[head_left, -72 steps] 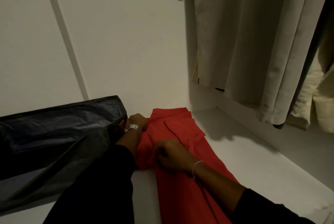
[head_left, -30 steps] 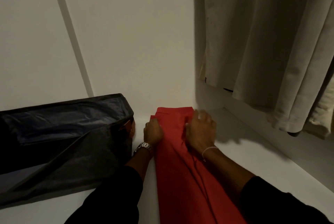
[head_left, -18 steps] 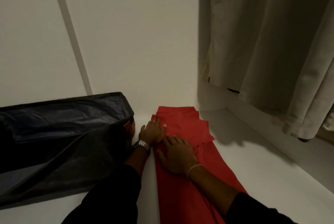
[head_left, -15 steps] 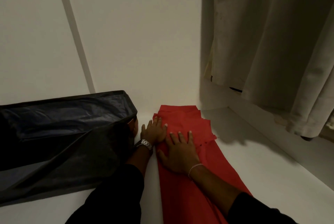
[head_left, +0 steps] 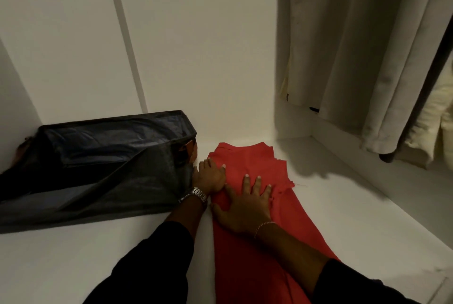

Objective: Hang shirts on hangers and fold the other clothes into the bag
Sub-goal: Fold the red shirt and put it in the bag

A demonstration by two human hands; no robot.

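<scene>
Two hands flat on red garment [head_left: 255,242], left hand [head_left: 209,176] fingers extended at its left edge beside dark bag [head_left: 98,166], right hand [head_left: 246,205] fingers spread pressing its middle, garment laid lengthwise on white shelf [head_left: 355,218], pale shirts [head_left: 355,46] hanging upper right.

— Where does the view sit?
— One head-worn camera, close, looking forward and down into a white corner.
— What frames it?
— Both forearms enter from the bottom edge.
</scene>
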